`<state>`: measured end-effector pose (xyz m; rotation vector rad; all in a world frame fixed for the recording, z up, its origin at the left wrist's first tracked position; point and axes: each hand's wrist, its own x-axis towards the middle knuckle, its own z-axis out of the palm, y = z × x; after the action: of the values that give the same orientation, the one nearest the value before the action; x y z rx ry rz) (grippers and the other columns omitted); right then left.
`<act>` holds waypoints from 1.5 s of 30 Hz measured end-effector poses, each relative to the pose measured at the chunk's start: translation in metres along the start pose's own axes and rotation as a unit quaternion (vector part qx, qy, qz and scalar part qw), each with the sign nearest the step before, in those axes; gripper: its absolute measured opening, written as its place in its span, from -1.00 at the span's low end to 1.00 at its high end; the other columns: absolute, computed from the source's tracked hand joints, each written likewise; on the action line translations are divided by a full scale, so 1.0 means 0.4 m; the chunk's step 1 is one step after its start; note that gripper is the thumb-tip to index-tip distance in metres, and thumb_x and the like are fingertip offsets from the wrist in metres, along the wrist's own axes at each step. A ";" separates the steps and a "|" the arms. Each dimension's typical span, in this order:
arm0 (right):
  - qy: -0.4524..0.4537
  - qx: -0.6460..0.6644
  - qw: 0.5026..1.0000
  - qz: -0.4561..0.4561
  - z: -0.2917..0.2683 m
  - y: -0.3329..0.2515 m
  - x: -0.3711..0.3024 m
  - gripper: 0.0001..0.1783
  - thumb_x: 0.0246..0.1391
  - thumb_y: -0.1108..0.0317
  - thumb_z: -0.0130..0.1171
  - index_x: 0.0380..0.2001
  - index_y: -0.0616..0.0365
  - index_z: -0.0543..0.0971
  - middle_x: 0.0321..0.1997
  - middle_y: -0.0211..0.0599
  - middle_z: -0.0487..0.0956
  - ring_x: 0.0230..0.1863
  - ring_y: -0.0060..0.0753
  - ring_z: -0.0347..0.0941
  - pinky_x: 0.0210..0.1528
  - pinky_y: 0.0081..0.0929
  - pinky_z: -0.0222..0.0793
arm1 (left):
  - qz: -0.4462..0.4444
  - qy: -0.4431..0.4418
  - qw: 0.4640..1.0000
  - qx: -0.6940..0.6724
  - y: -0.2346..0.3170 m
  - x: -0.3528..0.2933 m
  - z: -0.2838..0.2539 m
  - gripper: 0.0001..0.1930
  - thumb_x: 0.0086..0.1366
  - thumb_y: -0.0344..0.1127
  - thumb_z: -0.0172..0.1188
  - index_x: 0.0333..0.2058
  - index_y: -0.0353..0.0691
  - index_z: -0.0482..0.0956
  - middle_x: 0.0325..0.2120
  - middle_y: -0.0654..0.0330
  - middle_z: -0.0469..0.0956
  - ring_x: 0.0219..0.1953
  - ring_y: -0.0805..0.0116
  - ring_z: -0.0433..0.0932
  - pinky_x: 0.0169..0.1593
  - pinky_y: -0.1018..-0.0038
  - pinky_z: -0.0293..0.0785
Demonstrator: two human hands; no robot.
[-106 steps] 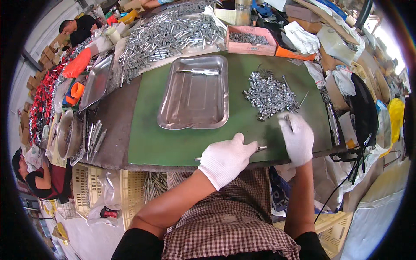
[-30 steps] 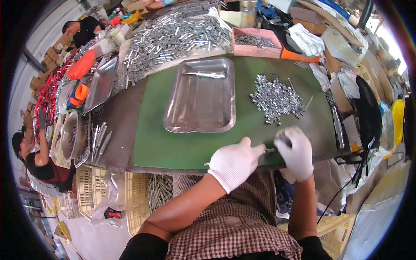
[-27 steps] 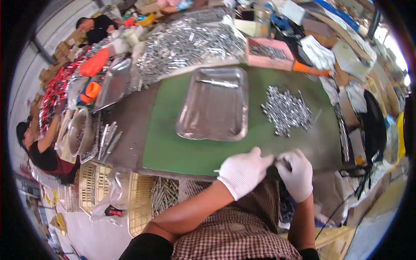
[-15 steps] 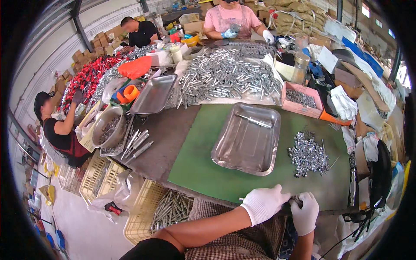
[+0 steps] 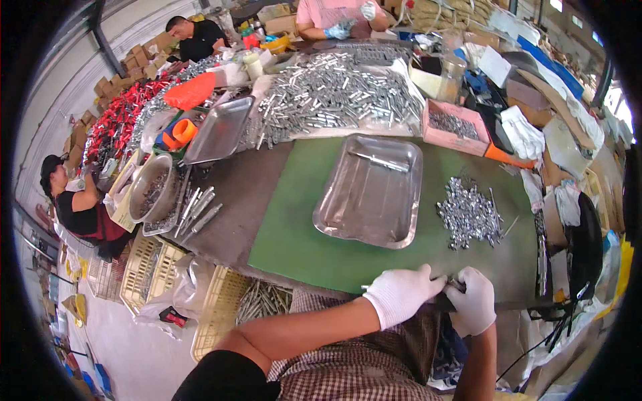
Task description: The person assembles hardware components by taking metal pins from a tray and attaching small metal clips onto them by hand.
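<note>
My left hand (image 5: 404, 295), in a white knit glove, is closed around a slim metal rod (image 5: 365, 287). Most of that rod is hidden in the palm; one end pokes out on the left and the other toward my right hand. My right hand (image 5: 475, 302), gloved too, pinches a small dark metal part (image 5: 457, 285) at the rod's right end. Both hands are at the near edge of the green mat (image 5: 284, 234). Beyond them lies a steel tray (image 5: 364, 210) with one metal rod (image 5: 380, 162) in it. A heap of small shiny metal parts (image 5: 468, 217) is on the right.
A large pile of metal rods (image 5: 334, 100) covers the far table. A pink box (image 5: 461, 137) of small parts stands at the far right. Left are another tray (image 5: 221, 130), a metal bowl (image 5: 150, 190) and yellow crates (image 5: 207, 311). Several people work around the table.
The view has shifted, so the table sits higher in the picture. My hands stay together at the mat's edge, the right one turned slightly. Across the table, a person's gloved hand has risen.
</note>
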<state>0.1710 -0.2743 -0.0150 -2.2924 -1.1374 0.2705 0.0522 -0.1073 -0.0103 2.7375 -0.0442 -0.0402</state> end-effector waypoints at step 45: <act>0.261 0.548 0.789 0.090 0.106 -0.023 0.055 -0.51 0.31 0.10 -0.05 0.11 0.27 0.37 -0.46 -0.42 0.37 -0.72 -0.72 0.09 -0.75 -0.70 -0.10 | -0.409 0.305 0.843 0.169 -0.144 -0.639 -0.021 -0.77 0.17 -0.13 0.27 -0.27 -0.11 0.61 -0.46 0.17 0.51 -0.42 0.13 0.57 -0.36 0.29 0.49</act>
<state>0.1611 -0.2359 -0.0432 -1.2596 -0.2787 0.2452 -0.2014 -0.0414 -0.0196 2.7319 1.3989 0.6490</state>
